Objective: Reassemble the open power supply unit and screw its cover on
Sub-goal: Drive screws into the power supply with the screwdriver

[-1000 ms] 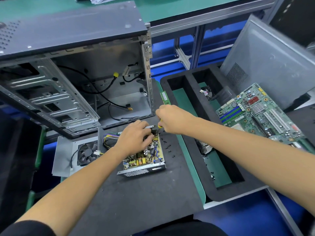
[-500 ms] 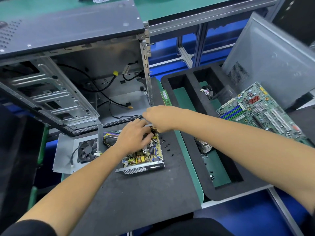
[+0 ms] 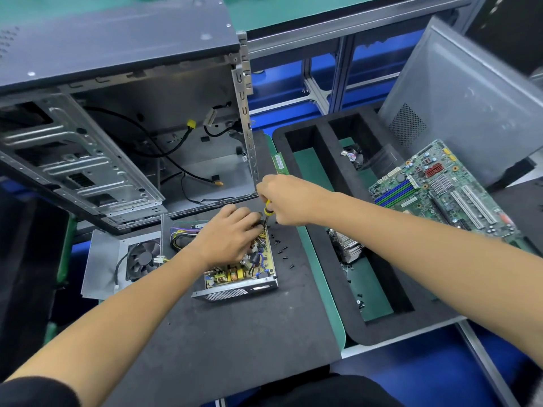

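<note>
since a second ago i hold the right hand (image 3: 286, 199) clamped on the screwdriver (image 3: 268, 211) nearer the power supply (image 3: 244, 264) corner, left hand (image 3: 232, 237) curled on the board, likely fastening.

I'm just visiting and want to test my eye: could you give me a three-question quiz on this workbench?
1. True or false: the power supply unit has its cover on.
2. Which hand holds the screwdriver? A left hand, B right hand
3. Fill in: the loose screws lie on the unit's ____ side.

Key: 1 false, its circuit board shows. 2 B. 3 right.
</note>
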